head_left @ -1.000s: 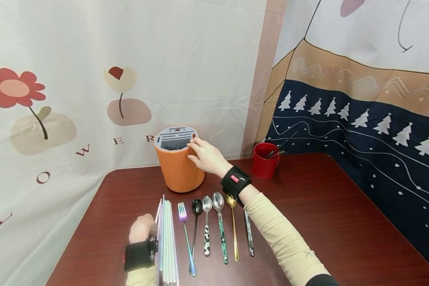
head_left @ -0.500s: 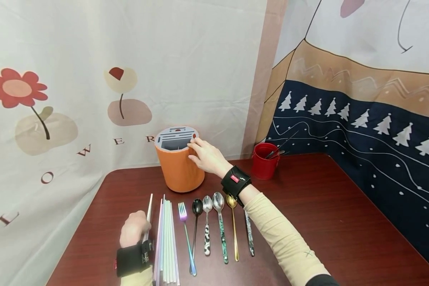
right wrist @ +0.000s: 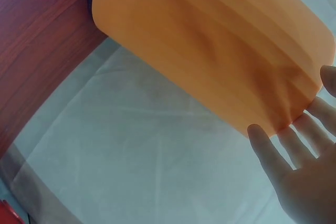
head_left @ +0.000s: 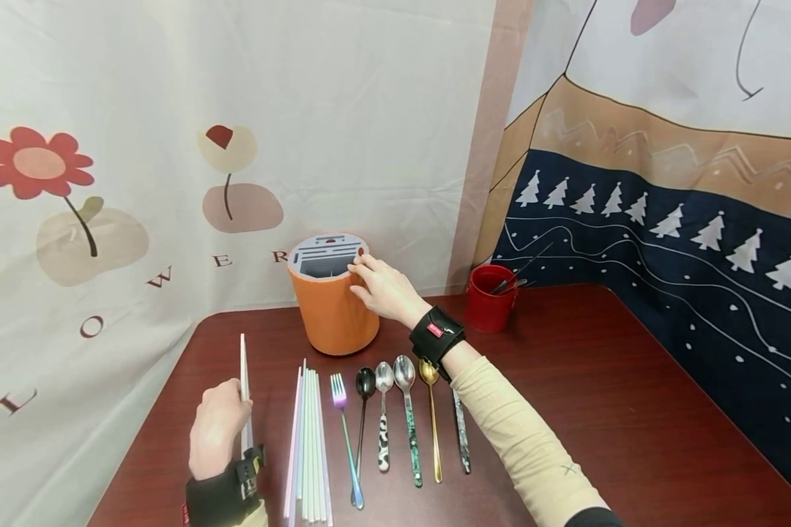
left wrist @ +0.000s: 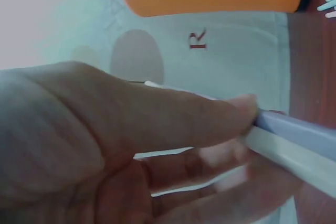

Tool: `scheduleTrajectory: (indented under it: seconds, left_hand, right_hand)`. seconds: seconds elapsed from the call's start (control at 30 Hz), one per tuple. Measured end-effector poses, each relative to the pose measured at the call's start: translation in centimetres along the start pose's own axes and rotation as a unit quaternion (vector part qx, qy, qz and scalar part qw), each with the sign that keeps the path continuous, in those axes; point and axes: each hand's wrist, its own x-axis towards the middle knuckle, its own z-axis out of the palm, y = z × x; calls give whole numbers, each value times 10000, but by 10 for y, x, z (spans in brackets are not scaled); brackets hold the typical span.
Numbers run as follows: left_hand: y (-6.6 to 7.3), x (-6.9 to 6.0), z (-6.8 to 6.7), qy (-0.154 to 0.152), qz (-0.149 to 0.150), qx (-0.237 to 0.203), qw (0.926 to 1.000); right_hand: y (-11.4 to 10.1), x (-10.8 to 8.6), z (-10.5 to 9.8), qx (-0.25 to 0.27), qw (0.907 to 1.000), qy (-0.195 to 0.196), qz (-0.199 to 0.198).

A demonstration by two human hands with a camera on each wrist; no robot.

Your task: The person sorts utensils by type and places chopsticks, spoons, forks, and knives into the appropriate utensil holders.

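At the table's left, the left hand (head_left: 220, 424) grips a pair of pale chopsticks (head_left: 244, 373), tips pointing away. The left wrist view shows the thumb and fingers of the left hand (left wrist: 157, 129) pinching one greyish-lilac chopstick (left wrist: 299, 129) and one white chopstick (left wrist: 294, 158). The right hand (head_left: 387, 291) rests with extended fingers on the right side of the rim of an orange cylindrical holder (head_left: 336, 315) with a slotted grey top. In the right wrist view the fingertips of the right hand (right wrist: 304, 156) touch the upper end of the orange holder (right wrist: 210, 51).
A bundle of pastel chopsticks (head_left: 310, 446) lies at front centre-left. Right of it are a rainbow fork (head_left: 346, 432), several spoons, such as a black one (head_left: 365, 384) and a gold one (head_left: 429, 373), and a dark patterned handle (head_left: 461, 435). A red bucket (head_left: 490, 300) with utensils stands behind.
The left hand has moved left from the bundle, taking a pair of chopsticks with it and bringing them nearly upright in the head view. The right hand stays at the holder's rim.
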Motion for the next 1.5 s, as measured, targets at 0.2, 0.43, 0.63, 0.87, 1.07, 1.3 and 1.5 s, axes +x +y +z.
scheduleTrajectory:
  seconds: [0.2, 0.43, 0.63, 0.87, 1.07, 1.3, 1.5]
  left_hand:
    - [4, -5, -4, 565, 49, -223, 9981]
    - [11, -5, 1, 1972, 464, -500, 9780]
    - [11, 5, 13, 2798, 784, -838, 9532]
    - [7, 15, 21, 2922, 908, -985, 9469]
    - [5, 18, 18, 2733, 812, -866, 9546]
    - [3, 23, 20, 2502, 760, -820, 9617]
    - [1, 23, 23, 2674, 792, -834, 9567]
  right_hand:
    - [0, -1, -1, 13, 10000, 11, -54]
    - [1, -1, -1, 51, 10000, 30, -55]
    - [2, -2, 2, 105, 9999, 10, -29]
    - [3, -2, 3, 9, 10000, 50, -60]
    - [4, 1, 3, 15, 9999, 90, -115]
    - [6, 3, 2, 71, 9999, 112, -30]
    - [5, 2, 3, 126, 9999, 63, -74]
